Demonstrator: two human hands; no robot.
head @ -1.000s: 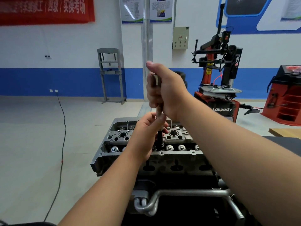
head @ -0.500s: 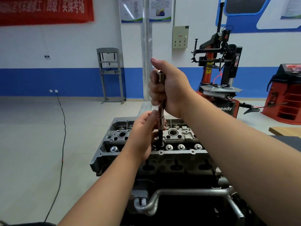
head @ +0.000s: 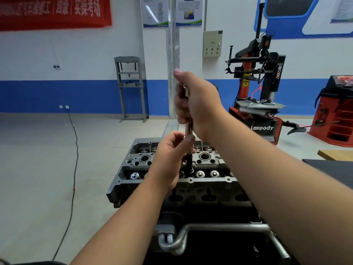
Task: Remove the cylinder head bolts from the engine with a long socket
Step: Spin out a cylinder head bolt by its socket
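We have the long socket (head: 189, 150) standing nearly upright over the cylinder head (head: 208, 161), its dark lower end down among the valve gear at the near row, where a head bolt presumably sits — the bolt itself is hidden from us. Our right hand (head: 198, 106) is clenched round the upper part of the tool, thumb raised, and our left hand (head: 170, 159) pinches the shaft lower down, steadying it just above the head. The engine sits on a stand with a bent metal tube (head: 210, 231) at the near edge. What worries us: if the socket is not fully seated, turning could let it ride up and round the bolt — a tilt of the shaft would cause that. A slip could also drive our left fingers into the casting's sharp edges, since they sit so close
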